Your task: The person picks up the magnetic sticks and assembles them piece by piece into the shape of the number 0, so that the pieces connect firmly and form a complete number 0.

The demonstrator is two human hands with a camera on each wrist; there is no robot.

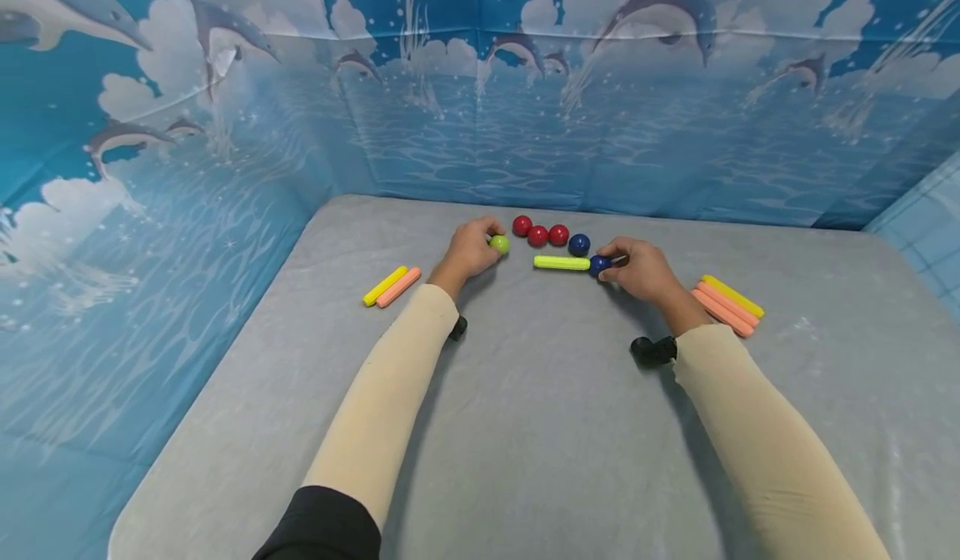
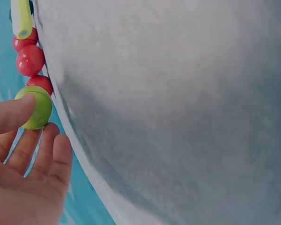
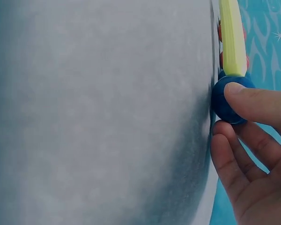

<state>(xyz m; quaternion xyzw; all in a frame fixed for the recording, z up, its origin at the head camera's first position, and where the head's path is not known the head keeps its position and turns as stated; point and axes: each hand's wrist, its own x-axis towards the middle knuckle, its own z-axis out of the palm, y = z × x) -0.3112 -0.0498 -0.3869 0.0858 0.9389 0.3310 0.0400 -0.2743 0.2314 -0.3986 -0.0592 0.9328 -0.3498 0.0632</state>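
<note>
A person's left hand (image 1: pixel 470 246) pinches a green ball (image 1: pixel 500 245); the right hand (image 1: pixel 643 268) pinches a blue ball (image 1: pixel 599 266) at the end of a yellow-green stick (image 1: pixel 561 263).

tabletop (image 1: pixel 525 427), grey, rounded at its left corners. lying on it: at left, one yellow stick (image 1: pixel 385 286) beside one salmon stick (image 1: pixel 399 287); towards the far edge, three red balls (image 1: pixel 537 236) and one blue ball (image 1: pixel 579 245), in an uneven row; at right, a second yellow stick (image 1: pixel 733 296) and two salmon sticks (image 1: pixel 727 305), side by side.
</note>
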